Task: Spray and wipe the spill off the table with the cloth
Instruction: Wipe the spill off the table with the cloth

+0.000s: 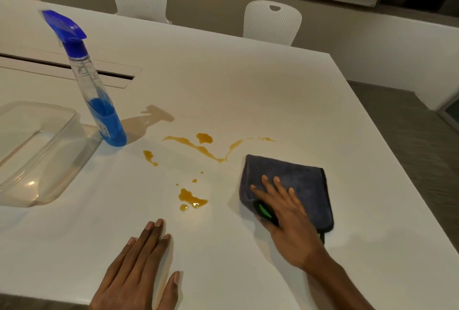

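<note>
An orange-brown spill point(198, 147) lies in streaks and drops across the middle of the white table point(273, 91), with a larger puddle point(191, 198) nearer me. A folded dark grey cloth point(303, 180) with a green tag lies right of the spill. My right hand point(288, 213) rests flat on the cloth with its fingers spread, not closed around it. My left hand point(139, 270) lies palm down on the table near the front edge, holding nothing. A clear spray bottle point(99, 101) with blue liquid and a blue trigger head stands upright, left of the spill and untouched.
A clear plastic tub point(37, 153) sits at the left, close beside the bottle. A cable slot point(74, 69) runs through the table behind the bottle. White chairs point(272, 23) stand along the far edge. The table's right edge drops to grey floor point(409, 136).
</note>
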